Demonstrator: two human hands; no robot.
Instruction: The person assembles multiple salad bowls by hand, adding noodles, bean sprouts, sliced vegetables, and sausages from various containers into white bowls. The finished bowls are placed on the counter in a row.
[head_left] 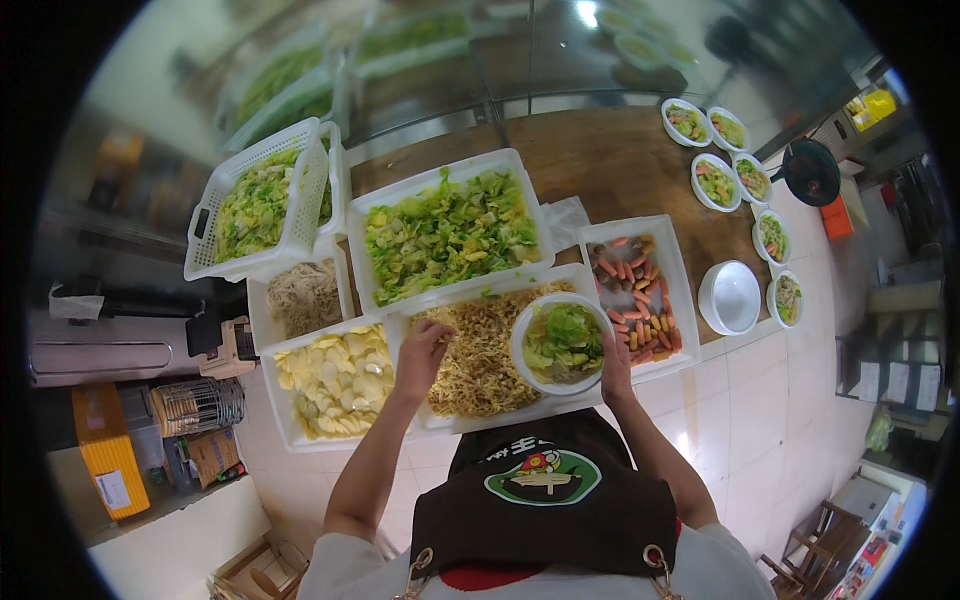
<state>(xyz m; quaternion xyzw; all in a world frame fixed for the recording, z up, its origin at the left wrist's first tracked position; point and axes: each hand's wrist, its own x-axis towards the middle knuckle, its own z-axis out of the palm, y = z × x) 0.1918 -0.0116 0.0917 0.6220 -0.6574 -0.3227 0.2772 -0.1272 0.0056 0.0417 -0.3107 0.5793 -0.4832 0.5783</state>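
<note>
My right hand (617,362) grips the rim of a round white bowl (518,345) with chopped lettuce (565,335) in it. The bowl is held over a white tray of yellowish-brown bean sprouts (475,360). My left hand (428,345) is at the left side of the same tray, its fingers drawn together in a pinch; what is in them, if anything, is too small to tell. Beside that hand lies a tray of pale yellow slices (345,385), which look like potato. To the right of the bowl is a tray of sausages (640,300) and other small browned pieces.
Behind the sprouts stands a large white tray of chopped lettuce (450,235). A white basket of lettuce (255,215) tilts at the far left, above a bin of pale shreds (302,298). Stacked white bowls (729,298) and several filled bowls (715,183) stand along the right of the wooden table (620,150).
</note>
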